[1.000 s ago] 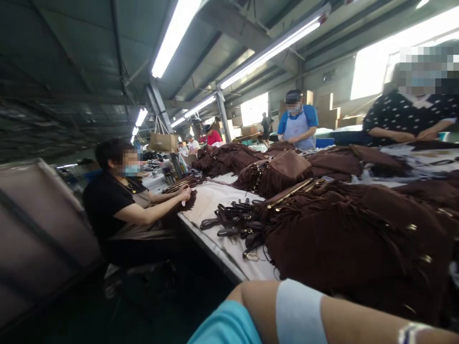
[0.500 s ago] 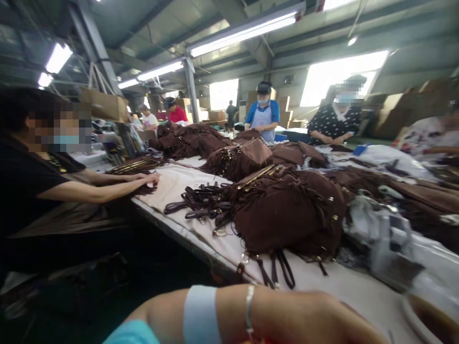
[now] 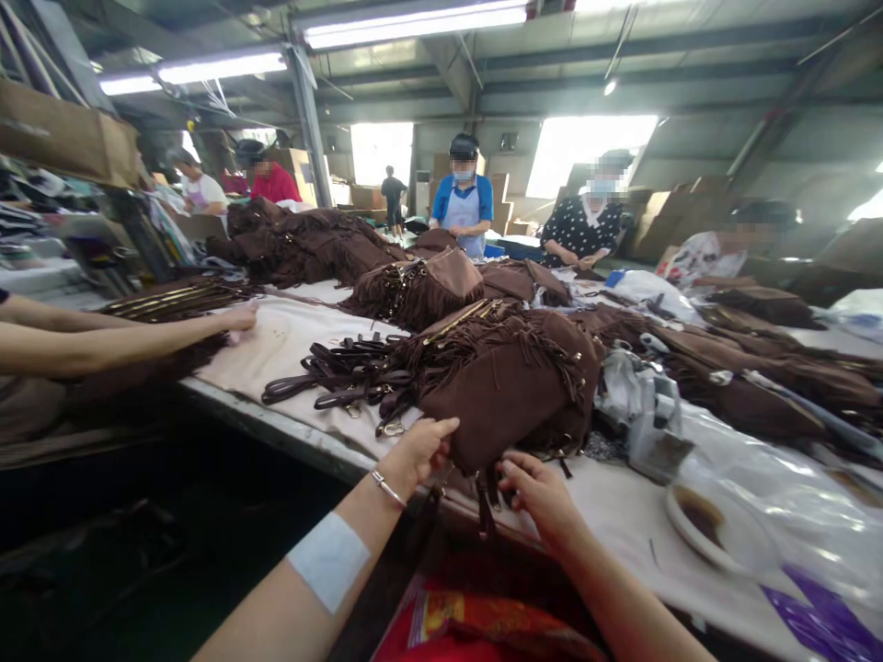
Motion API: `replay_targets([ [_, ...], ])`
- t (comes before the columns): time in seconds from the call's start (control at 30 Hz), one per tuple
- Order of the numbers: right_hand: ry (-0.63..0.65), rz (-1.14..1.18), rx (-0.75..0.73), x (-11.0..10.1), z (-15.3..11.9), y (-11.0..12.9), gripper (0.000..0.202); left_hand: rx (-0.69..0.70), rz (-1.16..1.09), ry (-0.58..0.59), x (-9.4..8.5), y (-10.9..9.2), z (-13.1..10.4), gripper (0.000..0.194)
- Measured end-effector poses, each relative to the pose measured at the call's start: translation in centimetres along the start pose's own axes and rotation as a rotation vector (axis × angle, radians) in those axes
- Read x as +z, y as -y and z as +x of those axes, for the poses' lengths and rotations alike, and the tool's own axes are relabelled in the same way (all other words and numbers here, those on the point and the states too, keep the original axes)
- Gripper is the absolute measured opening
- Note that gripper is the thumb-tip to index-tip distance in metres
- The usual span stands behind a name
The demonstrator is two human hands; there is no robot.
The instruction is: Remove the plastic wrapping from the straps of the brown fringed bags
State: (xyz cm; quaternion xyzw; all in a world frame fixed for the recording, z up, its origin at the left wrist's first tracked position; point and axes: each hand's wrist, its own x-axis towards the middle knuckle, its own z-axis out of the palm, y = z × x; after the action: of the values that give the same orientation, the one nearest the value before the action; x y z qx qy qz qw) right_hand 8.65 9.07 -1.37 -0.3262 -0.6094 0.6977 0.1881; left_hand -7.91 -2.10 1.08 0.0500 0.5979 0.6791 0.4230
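left hand [image 3: 429, 452] pinches the brown bag [image 3: 507, 409] at the surface's [image 3: 607, 501] near edge; right hand [image 3: 542, 496] meets it farther right, grip unclear. an uneven tug could snag the dangling straps [image 3: 486, 517].

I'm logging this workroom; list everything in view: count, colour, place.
Table: one nearest, pale, centre
Fringed bags: several, brown, across table
Straps: many, dark brown, left of nearest bag
Dish: one, white, right foreground
Plastic: several pieces, clear, right
Unclear item: one, purple, lower right
Packet: one, red, lower centre
Carrier bag: one, tan, upper left
Boxes: several, brown, background
Windows: several, bright, background
Lights: several, white, overhead
Co-workers: at least seven, varied clothing, all around
Patch: one, light blue, left arm
Bracelet: one, silver, same arm
Left hand: one, bare, at nearest bag's edge
Right hand: one, bare, by that edge
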Motion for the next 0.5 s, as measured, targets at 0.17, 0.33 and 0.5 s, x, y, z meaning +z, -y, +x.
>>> replay_targets([
  [0.17,0.064,0.297,0.008,0.2,-0.9,1.6,0.041,0.063,-0.086,0.294,3.3,-1.6,-0.7,0.040],
  [0.33,-0.087,0.523,0.004,-1.5,0.0,3.3,0.032,0.066,-0.274,0.436,6.7,-3.0,-0.1,0.040],
  [0.5,0.062,0.473,-0.136,-3.2,-0.2,3.4,0.036,0.066,-0.430,0.333,9.8,-3.6,1.0,0.033],
])
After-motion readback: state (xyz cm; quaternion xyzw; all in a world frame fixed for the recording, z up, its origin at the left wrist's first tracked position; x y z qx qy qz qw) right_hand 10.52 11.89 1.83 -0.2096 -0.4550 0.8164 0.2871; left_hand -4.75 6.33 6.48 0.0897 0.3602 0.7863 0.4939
